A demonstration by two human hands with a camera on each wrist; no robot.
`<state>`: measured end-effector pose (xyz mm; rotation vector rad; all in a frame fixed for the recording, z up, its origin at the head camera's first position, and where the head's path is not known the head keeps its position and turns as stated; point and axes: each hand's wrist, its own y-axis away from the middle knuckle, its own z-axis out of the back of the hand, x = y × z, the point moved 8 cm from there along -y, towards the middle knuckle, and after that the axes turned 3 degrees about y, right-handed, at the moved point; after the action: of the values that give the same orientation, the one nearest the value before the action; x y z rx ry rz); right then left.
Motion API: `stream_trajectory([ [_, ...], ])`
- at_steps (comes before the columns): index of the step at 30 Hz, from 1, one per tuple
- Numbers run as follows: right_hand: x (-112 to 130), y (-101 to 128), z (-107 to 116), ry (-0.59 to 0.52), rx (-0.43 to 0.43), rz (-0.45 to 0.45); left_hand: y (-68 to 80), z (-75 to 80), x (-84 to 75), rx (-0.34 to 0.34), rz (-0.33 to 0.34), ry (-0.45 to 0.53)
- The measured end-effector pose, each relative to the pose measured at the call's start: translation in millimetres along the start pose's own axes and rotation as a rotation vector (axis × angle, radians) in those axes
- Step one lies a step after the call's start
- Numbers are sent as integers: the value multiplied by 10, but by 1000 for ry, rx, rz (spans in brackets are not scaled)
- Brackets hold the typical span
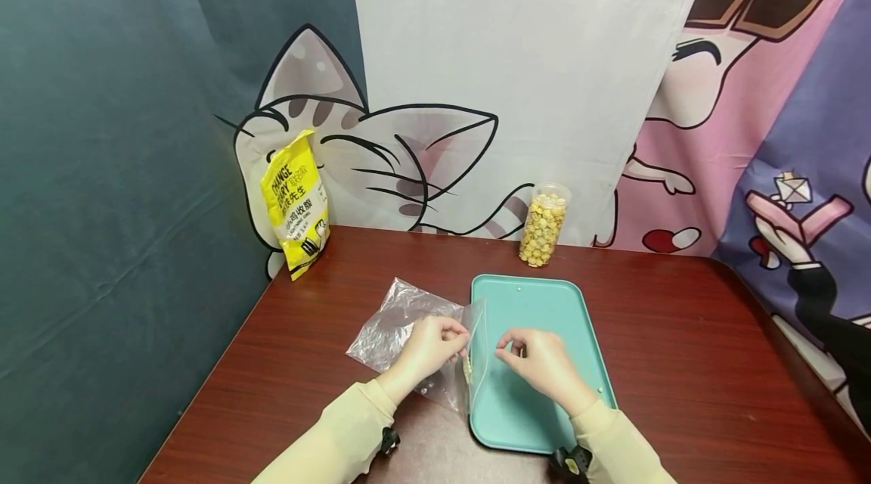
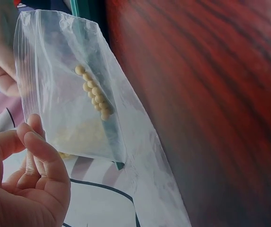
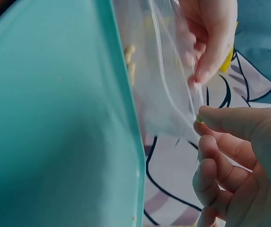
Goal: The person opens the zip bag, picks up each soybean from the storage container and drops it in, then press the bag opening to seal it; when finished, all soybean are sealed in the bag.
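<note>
Here, left hand (image 1: 432,345) pinches bag (image 2: 62,101) (right hand (image 1: 542,363): bean (image 3: 200,119)).

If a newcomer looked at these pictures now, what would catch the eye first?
Probably the yellow bag, at the far left corner of the table. Next, the turquoise tray; at its left edge the left hand pinches a clear bag. The right hand, over the tray, pinches a tiny round piece.

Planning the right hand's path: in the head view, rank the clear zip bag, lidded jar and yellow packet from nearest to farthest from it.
From the right hand:
1. Clear zip bag: just to its left.
2. Lidded jar: ahead, farther back.
3. Yellow packet: far left, at the back.
</note>
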<state>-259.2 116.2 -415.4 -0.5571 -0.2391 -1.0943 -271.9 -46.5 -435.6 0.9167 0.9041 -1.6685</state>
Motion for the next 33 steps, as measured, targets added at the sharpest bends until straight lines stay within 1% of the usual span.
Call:
stream_trajectory([
  [8,194,-49,-118,-45,11,64,5,-14,0,10,-10,-2],
  [14,225,-55,-182,-74,42,58,9,-13,-1,11,-7,9],
  [20,202,-56,-130,-73,12,65,13,-1,21,8,17,54],
  [23,173,-53,-87,-68,2,61,15,-2,22,8,20,50],
  [29,72,-22,-25,-69,10,30,13,-1,17,1,25,31],
  [33,-20,36,9,-81,12,2,10,1,6,0,24,43],
])
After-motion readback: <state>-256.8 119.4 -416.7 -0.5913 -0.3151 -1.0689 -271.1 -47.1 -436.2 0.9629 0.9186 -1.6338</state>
